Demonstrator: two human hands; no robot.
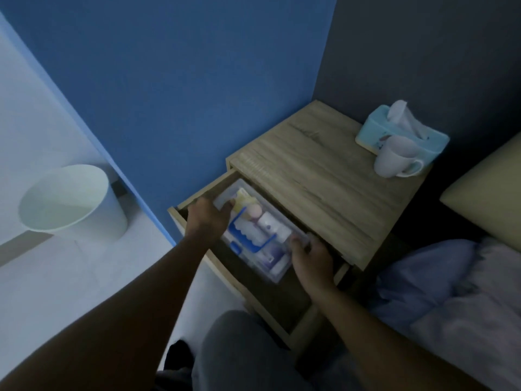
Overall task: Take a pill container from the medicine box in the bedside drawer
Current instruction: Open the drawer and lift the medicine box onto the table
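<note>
The wooden bedside drawer (225, 280) stands pulled out. Inside lies a clear plastic medicine box (277, 275) holding a blue and white pill container (248, 235), white bottles and small packets. My left hand (210, 218) grips the box's far left end, fingers curled over its rim. My right hand (310, 255) grips the box's right side near the cabinet's edge. Both hands hold the box; whether it rests on the drawer's floor or is lifted I cannot tell.
The bedside table top (318, 176) carries a blue tissue box (403, 134) and a white mug (394, 162). A white bin (73, 201) stands on the floor at left. A bed with a pillow (485, 190) lies to the right. Blue wall behind.
</note>
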